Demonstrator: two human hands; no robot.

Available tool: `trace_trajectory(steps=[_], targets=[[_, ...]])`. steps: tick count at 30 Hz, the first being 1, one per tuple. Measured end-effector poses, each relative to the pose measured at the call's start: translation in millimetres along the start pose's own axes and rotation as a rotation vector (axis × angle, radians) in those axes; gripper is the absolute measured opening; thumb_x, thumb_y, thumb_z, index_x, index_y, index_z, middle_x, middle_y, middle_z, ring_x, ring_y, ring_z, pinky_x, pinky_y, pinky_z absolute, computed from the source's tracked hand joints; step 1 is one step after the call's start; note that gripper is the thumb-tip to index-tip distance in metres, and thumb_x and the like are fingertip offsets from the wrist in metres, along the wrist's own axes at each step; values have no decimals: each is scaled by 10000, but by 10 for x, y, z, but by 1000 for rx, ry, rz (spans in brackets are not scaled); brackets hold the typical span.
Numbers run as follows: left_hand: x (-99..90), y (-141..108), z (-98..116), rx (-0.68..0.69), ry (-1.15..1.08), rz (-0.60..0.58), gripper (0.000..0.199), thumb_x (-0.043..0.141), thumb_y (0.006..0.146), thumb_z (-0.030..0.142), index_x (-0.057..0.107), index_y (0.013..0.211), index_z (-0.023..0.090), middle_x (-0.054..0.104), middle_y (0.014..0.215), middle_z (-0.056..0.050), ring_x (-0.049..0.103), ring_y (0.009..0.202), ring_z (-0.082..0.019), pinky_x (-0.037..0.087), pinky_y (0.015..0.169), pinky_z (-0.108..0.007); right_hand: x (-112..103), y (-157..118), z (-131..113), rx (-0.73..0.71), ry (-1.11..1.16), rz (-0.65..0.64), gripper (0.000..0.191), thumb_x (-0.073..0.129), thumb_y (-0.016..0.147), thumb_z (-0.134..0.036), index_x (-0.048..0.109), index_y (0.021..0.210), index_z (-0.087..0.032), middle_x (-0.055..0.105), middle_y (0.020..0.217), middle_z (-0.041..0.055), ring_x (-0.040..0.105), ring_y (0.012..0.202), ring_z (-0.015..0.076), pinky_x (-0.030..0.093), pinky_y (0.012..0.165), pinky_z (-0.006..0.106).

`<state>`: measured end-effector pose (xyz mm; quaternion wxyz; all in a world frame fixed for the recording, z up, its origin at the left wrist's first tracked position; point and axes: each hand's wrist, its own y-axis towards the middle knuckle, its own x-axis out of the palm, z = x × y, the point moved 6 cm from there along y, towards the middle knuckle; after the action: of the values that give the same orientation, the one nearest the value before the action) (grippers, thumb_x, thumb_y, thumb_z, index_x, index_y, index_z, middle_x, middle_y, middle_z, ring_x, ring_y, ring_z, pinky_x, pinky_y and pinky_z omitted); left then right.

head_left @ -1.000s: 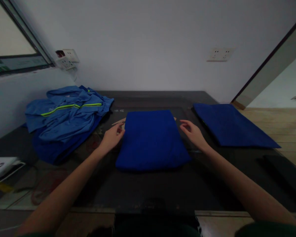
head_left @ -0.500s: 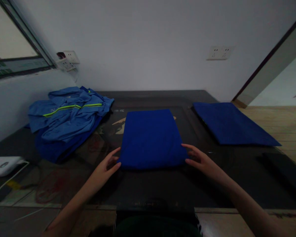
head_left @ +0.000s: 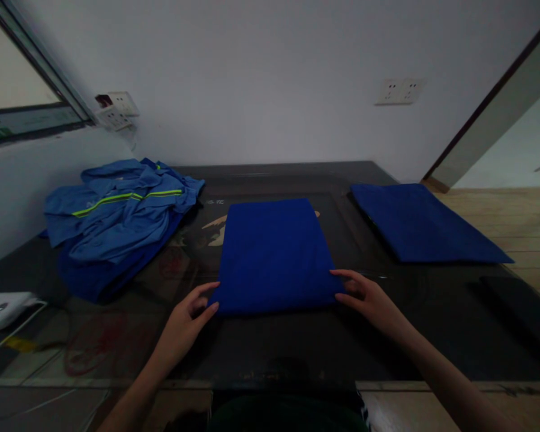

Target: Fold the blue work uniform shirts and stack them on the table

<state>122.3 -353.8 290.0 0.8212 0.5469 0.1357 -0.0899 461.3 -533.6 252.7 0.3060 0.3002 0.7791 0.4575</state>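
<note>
A folded blue garment [head_left: 274, 258] lies flat on the dark table, a neat rectangle with its near edge towards me. My left hand [head_left: 191, 315] grips its near left corner, thumb at the front edge and index finger on the side. At the near right corner, my right hand [head_left: 364, 297] holds the fabric the same way, index finger on top and thumb below it. The fingertips under the cloth are partly hidden. Whether the garment is a jacket or trousers cannot be made out.
On the left is a heap of light-blue work shirts [head_left: 126, 210] with yellow-green stripes, over darker blue cloth. Another flat blue piece [head_left: 427, 225] lies at right. A white device [head_left: 4, 309] with a cable stands at the left edge, a dark flat object [head_left: 517, 312] at the right.
Both hands keep to the near corners and have shifted slightly towards me. The left corner of the garment is drawn out a little further to the left. The view has moved slightly.
</note>
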Motion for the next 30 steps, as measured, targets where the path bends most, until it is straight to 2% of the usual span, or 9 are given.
trace_trajectory(steps=[5, 8, 12, 17, 20, 23, 25, 27, 30], targets=[[-4, 11, 38, 27, -54, 3, 596, 583, 752, 542, 551, 1268, 243, 653, 753, -13, 642, 765, -208, 510, 746, -316, -47, -53, -70, -9, 67, 98, 485, 678, 714, -429, 568, 1173, -315, 654, 835, 22, 643, 801, 227, 515, 750, 382], [6, 54, 35, 22, -24, 45, 603, 541, 769, 574, 556, 1276, 248, 650, 745, -17, 639, 767, -218, 509, 725, -316, -63, -47, -88, -23, 53, 148, 399, 648, 729, -439, 587, 1092, -287, 621, 759, 11, 616, 726, 203, 490, 685, 340], [50, 79, 34, 40, 102, 39, 588, 529, 796, 539, 514, 1301, 239, 580, 631, 27, 582, 624, -178, 465, 621, -271, -22, 1, -29, -9, -37, 77, 348, 607, 758, -408, 578, 1070, -259, 525, 623, -34, 521, 569, 157, 415, 557, 284], [94, 53, 98, 121, 357, 32, 496, 453, 861, 448, 496, 1301, 222, 463, 576, 65, 495, 513, -139, 402, 555, -239, 54, 23, -32, 10, -194, 8, 295, 560, 806, -269, 537, 1091, -197, 475, 587, -62, 504, 551, 134, 385, 564, 259], [122, 42, 109, 188, 489, 35, 454, 417, 886, 383, 497, 1303, 221, 520, 668, 31, 547, 574, -152, 443, 595, -259, 97, -8, -37, 8, -361, 9, 280, 528, 832, -213, 528, 1112, -204, 501, 600, -56, 530, 552, 143, 388, 577, 267], [106, 31, 152, 259, 638, 74, 444, 420, 899, 331, 487, 1322, 215, 588, 905, -46, 609, 727, -183, 496, 685, -305, 53, -76, -68, -32, -519, 61, 296, 511, 859, -237, 527, 1154, -216, 553, 657, -25, 574, 601, 171, 424, 589, 287], [84, 24, 287, 327, 765, 143, 450, 446, 895, 294, 476, 1338, 223, 573, 1113, -101, 618, 889, -226, 503, 783, -369, -16, -113, -193, -101, -609, 147, 331, 514, 864, -263, 532, 1191, -217, 601, 765, 20, 608, 717, 202, 479, 650, 325], [127, 29, 533, 439, 852, 210, 448, 457, 893, 250, 475, 1341, 237, 526, 1263, -120, 570, 1065, -271, 461, 901, -450, -30, -113, -436, -219, -667, 250, 367, 509, 871, -277, 535, 1231, -211, 628, 950, 78, 610, 898, 237, 511, 779, 387], [455, 117, 928, 632, 837, 120, 421, 430, 920, 235, 476, 1339, 252, 513, 1336, -95, 489, 1212, -254, 385, 1023, -474, 244, 30, -843, -414, -688, 266, 410, 440, 915, -276, 511, 1311, -197, 579, 1225, 122, 539, 1143, 253, 463, 970, 437]])
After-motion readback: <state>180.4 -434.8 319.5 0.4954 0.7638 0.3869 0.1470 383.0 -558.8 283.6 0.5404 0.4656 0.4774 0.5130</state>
